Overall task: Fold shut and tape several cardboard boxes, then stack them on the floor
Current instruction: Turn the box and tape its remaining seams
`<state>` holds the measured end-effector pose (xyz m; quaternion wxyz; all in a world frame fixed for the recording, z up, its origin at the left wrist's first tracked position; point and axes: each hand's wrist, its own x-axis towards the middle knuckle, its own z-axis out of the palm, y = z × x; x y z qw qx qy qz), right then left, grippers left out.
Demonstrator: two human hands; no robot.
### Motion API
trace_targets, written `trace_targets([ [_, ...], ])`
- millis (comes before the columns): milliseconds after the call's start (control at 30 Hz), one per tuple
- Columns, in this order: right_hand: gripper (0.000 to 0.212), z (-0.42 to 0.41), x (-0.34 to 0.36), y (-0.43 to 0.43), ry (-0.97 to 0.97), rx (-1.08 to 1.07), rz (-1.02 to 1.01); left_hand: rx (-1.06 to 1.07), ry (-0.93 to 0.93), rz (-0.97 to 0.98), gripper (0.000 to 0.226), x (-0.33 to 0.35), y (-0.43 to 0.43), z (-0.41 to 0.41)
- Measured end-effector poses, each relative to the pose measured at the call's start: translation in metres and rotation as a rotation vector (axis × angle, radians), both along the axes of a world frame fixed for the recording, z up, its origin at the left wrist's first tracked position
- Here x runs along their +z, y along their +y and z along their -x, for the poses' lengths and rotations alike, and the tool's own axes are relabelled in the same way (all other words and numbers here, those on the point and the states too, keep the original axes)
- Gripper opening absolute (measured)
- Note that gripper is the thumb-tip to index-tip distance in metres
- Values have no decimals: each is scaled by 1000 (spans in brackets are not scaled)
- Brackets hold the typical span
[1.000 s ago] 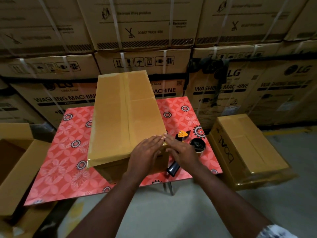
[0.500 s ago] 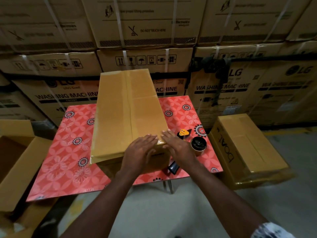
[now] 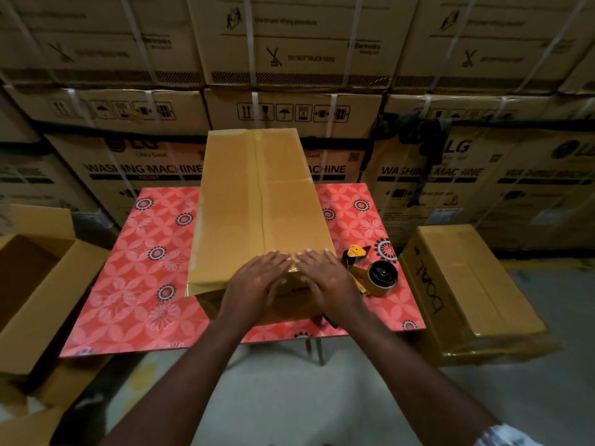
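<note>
Long tan cardboard box (image 3: 244,220), flaps folded shut, seam glossy with tape, lying lengthwise on red floral table (image 3: 135,284). Still pressed at near end by left hand (image 3: 254,281) and right hand (image 3: 325,278), flat, side by side, barely shifted: likely smoothing tape, stacking next. Far: strapped washing-machine cartons (image 3: 289,43). Right, on floor: closed brown box (image 3: 467,284). Left: open brown box (image 3: 38,284). Yellow tape dispenser (image 3: 376,275) just beside right hand, could snag.

Bare forearms (image 3: 206,358), pale patterned right sleeve (image 3: 505,436)
</note>
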<state>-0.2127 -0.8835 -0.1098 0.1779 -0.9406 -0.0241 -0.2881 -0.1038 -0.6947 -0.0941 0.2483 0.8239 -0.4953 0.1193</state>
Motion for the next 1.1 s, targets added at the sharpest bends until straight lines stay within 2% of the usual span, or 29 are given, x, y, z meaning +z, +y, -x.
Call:
trace_targets([
  [67, 51, 0, 2, 3, 28, -31, 2, -13, 17, -22, 57, 3, 2, 0],
  [200, 40, -11, 12, 21, 64, -69, -64, 16, 48, 10, 41, 7, 5, -3],
  [300, 36, -15, 10, 26, 44, -65, -49, 66, -33, 33, 43, -2, 14, -2],
  [367, 48, -11, 5, 24, 49, -54, -27, 55, -60, 24, 54, -5, 16, 1],
  [433, 59, -8, 4, 23, 64, -66, -1, 51, -46, 29, 54, -4, 15, 2],
  [533, 48, -13, 13, 33, 57, -91, -42, 79, -23, 34, 43, -2, 19, 1],
  [667, 36, -28, 14, 50, 27, -95, -65, 115, -17, 43, 44, -1, 38, -9],
  [833, 52, -22, 0, 50, -7, -93, -50, 83, -28, 44, 54, -4, 43, -9],
  [1000, 37, -33, 14, 68, 53, -127, -130, 108, 50, 47, 43, 3, 45, -14],
  [1100, 34, -36, 9, 74, 28, -115, -81, 100, 14, 58, 42, 0, 49, -16],
])
